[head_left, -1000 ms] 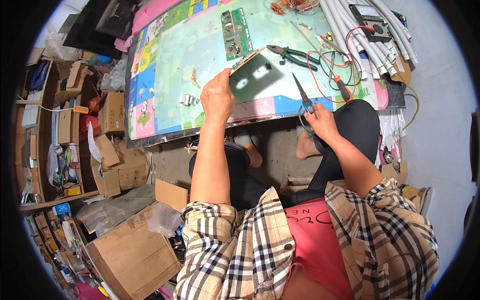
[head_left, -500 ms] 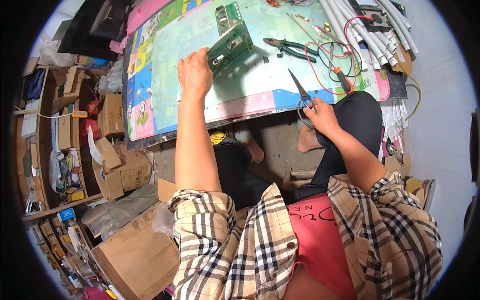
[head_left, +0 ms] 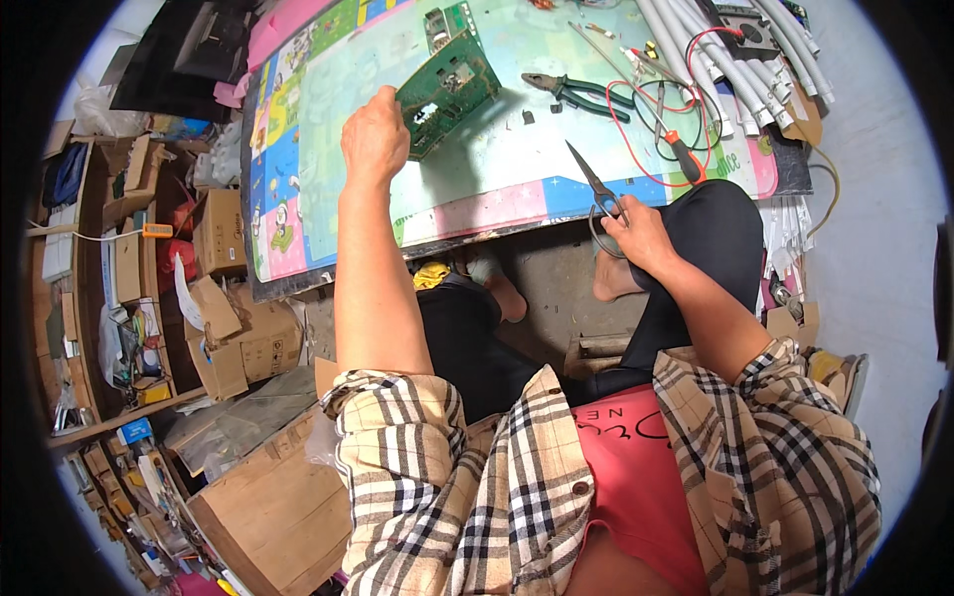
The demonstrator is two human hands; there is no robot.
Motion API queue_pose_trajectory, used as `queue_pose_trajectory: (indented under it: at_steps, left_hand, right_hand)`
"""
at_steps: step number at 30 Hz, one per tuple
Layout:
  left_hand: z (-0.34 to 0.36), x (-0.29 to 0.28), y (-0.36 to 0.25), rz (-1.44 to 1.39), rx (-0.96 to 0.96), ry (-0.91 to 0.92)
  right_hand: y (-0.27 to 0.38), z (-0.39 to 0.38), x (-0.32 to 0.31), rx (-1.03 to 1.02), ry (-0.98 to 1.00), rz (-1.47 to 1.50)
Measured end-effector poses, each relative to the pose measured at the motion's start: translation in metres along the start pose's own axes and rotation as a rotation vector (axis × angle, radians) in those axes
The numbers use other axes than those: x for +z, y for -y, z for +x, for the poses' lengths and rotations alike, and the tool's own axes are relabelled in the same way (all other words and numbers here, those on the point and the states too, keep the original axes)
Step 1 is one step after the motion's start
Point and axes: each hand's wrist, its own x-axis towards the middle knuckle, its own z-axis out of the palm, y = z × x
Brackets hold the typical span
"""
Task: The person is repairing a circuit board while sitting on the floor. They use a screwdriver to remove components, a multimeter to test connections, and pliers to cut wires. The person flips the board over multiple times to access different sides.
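Observation:
My left hand (head_left: 373, 134) holds a green circuit board (head_left: 447, 109) by its left edge, tilted up on its side over the patterned mat (head_left: 328, 179). Behind it another circuit board (head_left: 439, 30) lies on the mat. My right hand (head_left: 636, 233) grips dark long-bladed scissors (head_left: 594, 177) at the mat's near edge, blades pointing up and left. Pliers with dark green handles (head_left: 581, 97) lie right of the held board. An orange-handled screwdriver (head_left: 683, 157) lies among red and black leads, near small loose parts (head_left: 529, 117).
White tubes (head_left: 696, 84) and a multimeter (head_left: 747, 38) crowd the table's back right. Black panels (head_left: 169, 70) stand at the back left. Wooden shelves with cardboard boxes (head_left: 219, 228) fill the left side; a white wall (head_left: 874, 248) is at the right. My legs are under the table edge.
My left hand has moved left and toward the back, lifting and turning the board so that more of its green face shows. The scissors in my right hand have barely moved.

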Motion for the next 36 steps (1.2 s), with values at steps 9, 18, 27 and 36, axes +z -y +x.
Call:
queue_pose_trajectory:
  at_steps: [9,18,27,36]
  left_hand:
    - [-0.003,0.002,-0.002,-0.023,0.016,-0.017]
    - [-0.007,0.003,-0.008,0.018,0.043,-0.081]
    - [-0.029,0.023,-0.017,-0.011,0.112,-0.233]
    - [-0.061,0.046,-0.034,0.142,0.17,-0.353]
  right_hand:
    - [-0.004,0.001,0.002,-0.01,0.008,-0.034]
    - [-0.005,0.001,0.002,0.0,0.029,-0.04]
    - [-0.01,0.001,0.004,-0.023,0.006,-0.02]
    - [-0.01,0.001,0.005,-0.031,0.012,-0.032]
